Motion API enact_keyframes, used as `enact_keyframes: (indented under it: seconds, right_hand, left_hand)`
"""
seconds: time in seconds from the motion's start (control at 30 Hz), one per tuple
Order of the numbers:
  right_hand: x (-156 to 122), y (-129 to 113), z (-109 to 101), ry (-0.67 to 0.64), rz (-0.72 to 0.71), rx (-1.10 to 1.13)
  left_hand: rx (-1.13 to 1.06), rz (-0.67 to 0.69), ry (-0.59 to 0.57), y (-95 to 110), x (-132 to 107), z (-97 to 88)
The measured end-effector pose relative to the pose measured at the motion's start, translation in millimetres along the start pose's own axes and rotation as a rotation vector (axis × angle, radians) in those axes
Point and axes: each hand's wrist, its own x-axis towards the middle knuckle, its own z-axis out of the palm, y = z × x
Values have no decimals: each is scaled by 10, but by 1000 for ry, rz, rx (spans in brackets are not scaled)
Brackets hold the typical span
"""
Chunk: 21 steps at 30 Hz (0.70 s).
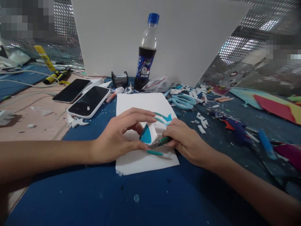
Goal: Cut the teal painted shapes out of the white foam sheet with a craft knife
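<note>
My left hand [125, 135] curves round a small wedge-shaped white and blue piece [146, 134], which looks like foam. Its thumb lies along the near side, close to the blade, and its long teal nails reach out over a white sheet [141, 102]. Closed in my right hand [183, 136] is a craft knife [162, 142] with a dark green grip. The blade points left, toward the piece and the left thumb; whether it touches the piece I cannot tell. A light blue scrap [168, 118] shows just beyond the right fingers.
Light blue scissors [182, 101] lie among white scraps behind the sheet. Two phones [89, 102] sit at the left, near a wire spool [119, 79]. A Pepsi bottle [145, 59] stands against a white board [113, 37]. A glue gun [237, 131] rests at the right.
</note>
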Motion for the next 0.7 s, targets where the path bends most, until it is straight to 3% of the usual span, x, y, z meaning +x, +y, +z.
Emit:
enact_keyframes:
  seconds: [0.4,0.7]
  right_hand:
    - [-13,4,-6,-12,-2,-4]
    - [-12,-9,15,-37,6,15]
  left_hand:
    - [75,27,-21,26,-19,-8]
    - [12,-7,-24,38,-37,-16]
